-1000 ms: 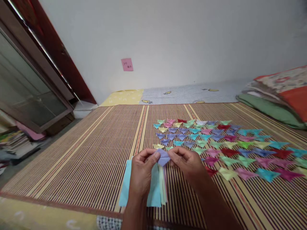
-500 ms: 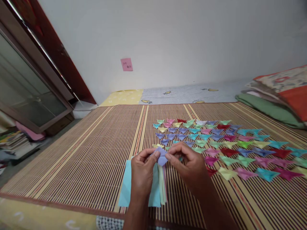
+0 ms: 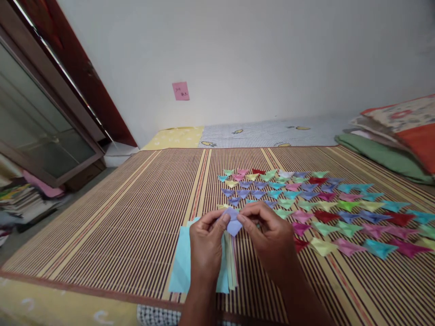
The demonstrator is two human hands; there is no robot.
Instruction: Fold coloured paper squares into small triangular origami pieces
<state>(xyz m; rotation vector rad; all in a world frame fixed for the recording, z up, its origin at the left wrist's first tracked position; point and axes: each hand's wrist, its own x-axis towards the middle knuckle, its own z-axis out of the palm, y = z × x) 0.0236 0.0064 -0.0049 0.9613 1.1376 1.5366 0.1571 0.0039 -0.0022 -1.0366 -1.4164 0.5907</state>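
Head view: we look down on a striped mat (image 3: 112,222), both our hands raised over the part by its near edge.
Violet paper (image 3: 234,227): a small folded piece, held up between our hands above the mat, its lower end narrowing to a point.
Left hand (image 3: 206,240): closed in a pinch on the paper's left side, thumb uppermost.
Right hand (image 3: 272,235): fingers curled, thumb and forefinger at the paper's right side; we cannot tell how firmly they grip.
Blue sheets (image 3: 179,265): lying flat by the mat's near edge, partly covered by our left hand and wrist.
Pale strips (image 3: 231,268): edges of paper showing just beside the blue sheets, on their right.
Folded pieces (image 3: 322,246): many rows, in blue, violet, green, yellow, pink and red, reaching from beside our hands towards the mat's right edge.
Far edge: a checked cloth (image 3: 258,132) runs along it, below a white wall (image 3: 258,59) bearing a pink note (image 3: 180,91).
Far right corner: we see a green cloth (image 3: 377,154) beneath an orange-and-patterned cushion (image 3: 419,136).
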